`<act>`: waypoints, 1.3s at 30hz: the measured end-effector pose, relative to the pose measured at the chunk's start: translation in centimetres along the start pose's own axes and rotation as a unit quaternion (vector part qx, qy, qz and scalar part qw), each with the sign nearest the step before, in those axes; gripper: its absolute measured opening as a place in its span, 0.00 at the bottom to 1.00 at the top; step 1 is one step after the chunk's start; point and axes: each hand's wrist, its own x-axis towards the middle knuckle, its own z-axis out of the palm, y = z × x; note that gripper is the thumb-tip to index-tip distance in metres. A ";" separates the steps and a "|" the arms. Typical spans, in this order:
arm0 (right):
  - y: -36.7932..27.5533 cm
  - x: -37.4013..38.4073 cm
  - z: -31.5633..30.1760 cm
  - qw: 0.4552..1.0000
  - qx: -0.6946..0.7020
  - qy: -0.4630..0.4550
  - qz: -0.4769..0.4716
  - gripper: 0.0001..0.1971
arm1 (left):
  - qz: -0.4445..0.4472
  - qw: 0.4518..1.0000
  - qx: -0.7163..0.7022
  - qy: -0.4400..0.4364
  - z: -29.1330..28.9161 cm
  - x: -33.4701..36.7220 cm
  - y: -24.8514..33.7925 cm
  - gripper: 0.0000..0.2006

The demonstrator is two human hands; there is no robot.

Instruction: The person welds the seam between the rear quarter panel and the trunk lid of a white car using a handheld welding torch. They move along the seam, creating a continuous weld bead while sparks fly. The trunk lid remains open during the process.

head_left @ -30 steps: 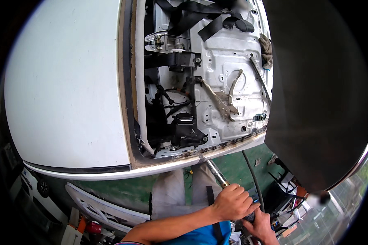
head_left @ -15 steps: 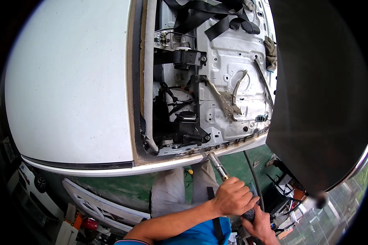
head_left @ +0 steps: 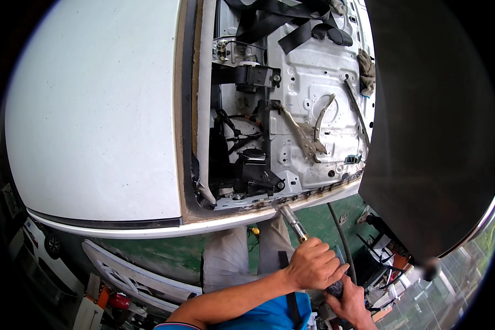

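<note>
My left hand (head_left: 313, 265) is wrapped round the neck of a welding torch (head_left: 292, 221), a straight tool with a silver nozzle and a brass-coloured collar. Just behind it, my right hand (head_left: 351, 303) is closed on the torch's dark rear grip, partly hidden by my left hand. The nozzle tip reaches the lower flange of the white car's door opening, at a scorched, brownish seam (head_left: 308, 195); whether it touches, I cannot tell. Locking pliers (head_left: 305, 137) lie with jaws spread on the bare white floor panel (head_left: 297, 93) inside the car.
The white roof (head_left: 93, 110) fills the left, a large dark panel (head_left: 429, 121) the right. Black seat belts (head_left: 294, 25), a work glove (head_left: 366, 69) and a metal bar (head_left: 357, 110) lie inside. A dark cable (head_left: 341, 236) hangs beside my legs; a loose white body panel (head_left: 132, 269) lies behind.
The car interior has shifted very slightly to the right in the picture. Both hands and the torch look the same, with the nozzle still at the seam.
</note>
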 end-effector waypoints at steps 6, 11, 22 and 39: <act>0.0 0.0 -0.2 1.000 0.005 -0.011 0.012 0.28 | -0.004 1.000 -0.002 -0.002 0.1 0.0 -0.1 0.19; 0.1 0.2 -0.5 1.000 0.004 -0.018 0.005 0.30 | -0.006 1.000 -0.001 0.003 0.1 0.2 -0.1 0.18; 0.6 0.4 -0.6 0.999 -0.012 -0.016 -0.029 0.29 | -0.007 1.000 -0.001 0.012 0.1 -0.3 0.0 0.17; 0.7 0.3 0.0 1.000 -0.015 0.003 -0.026 0.29 | 0.001 1.000 -0.004 0.015 0.2 -0.2 -0.2 0.18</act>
